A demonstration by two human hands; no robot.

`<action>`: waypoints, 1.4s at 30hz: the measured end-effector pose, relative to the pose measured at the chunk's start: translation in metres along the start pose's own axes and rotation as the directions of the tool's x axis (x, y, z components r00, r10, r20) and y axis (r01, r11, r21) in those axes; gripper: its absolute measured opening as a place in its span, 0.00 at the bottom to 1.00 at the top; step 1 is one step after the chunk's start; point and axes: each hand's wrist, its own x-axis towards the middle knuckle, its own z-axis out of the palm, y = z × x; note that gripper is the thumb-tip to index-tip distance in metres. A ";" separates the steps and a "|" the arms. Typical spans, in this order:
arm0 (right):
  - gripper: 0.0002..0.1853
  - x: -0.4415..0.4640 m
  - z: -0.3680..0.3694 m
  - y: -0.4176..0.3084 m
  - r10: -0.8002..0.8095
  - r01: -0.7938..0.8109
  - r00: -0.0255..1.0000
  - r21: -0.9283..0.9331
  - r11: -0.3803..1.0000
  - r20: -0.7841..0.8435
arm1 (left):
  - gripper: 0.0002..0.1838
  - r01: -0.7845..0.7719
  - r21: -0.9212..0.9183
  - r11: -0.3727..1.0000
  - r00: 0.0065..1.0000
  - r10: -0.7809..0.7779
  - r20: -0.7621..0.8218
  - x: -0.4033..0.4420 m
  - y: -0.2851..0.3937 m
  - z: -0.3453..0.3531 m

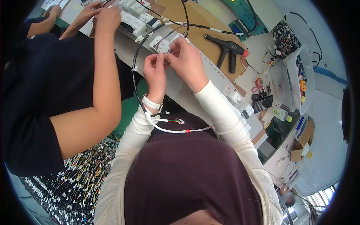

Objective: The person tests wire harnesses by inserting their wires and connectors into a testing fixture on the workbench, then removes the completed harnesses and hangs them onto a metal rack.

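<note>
My left hand (154,73) and my right hand (188,62) meet in front of a white connector block (161,45) on the board's edge. The fingertips of both are pinched close together; whatever lies between them is too small or hidden to make out. A black-wrapped wire harness (135,62) arches over the block and runs down past my left wrist. Its white-taped end (168,131), with a red band, hangs across my front. Close to my left wrist, a small white plug with thin coloured wires (180,121) dangles.
A black glue gun-like tool (229,50) lies on brown cardboard (206,22). To the left, a co-worker's arm (107,75) reaches to more white blocks (133,22). On the right are a phone (263,104), red-handled scissors (257,89), a bottle (281,113) and a clear bin (300,78).
</note>
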 end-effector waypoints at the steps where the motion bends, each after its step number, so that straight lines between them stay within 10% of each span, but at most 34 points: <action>1: 0.15 0.004 0.000 -0.001 0.000 0.000 1.000 -0.001 1.000 0.007 | 0.10 -0.004 -0.018 1.000 1.000 0.004 -0.016 0.002 -0.002 0.001; 7: 0.18 0.015 -0.004 0.001 -0.229 0.223 0.972 -0.487 0.845 0.048 | 0.10 0.063 -0.069 0.996 0.998 -0.063 -0.004 0.007 -0.003 -0.005; 22: 0.15 -0.005 0.011 0.037 -0.295 0.287 0.945 -0.069 0.955 -0.140 | 0.10 0.225 -0.209 0.952 0.974 -0.218 0.055 0.004 -0.002 -0.001; 25: 0.14 -0.001 0.003 0.064 -0.096 0.149 0.985 0.434 0.889 -0.140 | 0.11 0.216 -0.161 0.963 0.976 -0.212 0.045 0.001 -0.009 -0.002; 33: 0.18 0.019 -0.012 0.047 0.077 -0.071 0.995 0.096 0.993 -0.062 | 0.12 0.279 -0.096 0.955 0.960 -0.279 0.014 -0.014 -0.005 -0.015; 35: 0.16 0.019 -0.005 0.050 -0.242 0.193 0.952 -0.244 0.950 -0.188 | 0.11 0.367 -0.191 0.910 0.929 -0.368 0.029 -0.037 -0.005 -0.033; 42: 0.13 -0.004 -0.012 0.048 -0.258 0.246 0.937 -0.080 0.966 -0.233 | 0.36 0.499 0.058 0.865 0.730 -0.455 0.510 -0.108 0.008 -0.158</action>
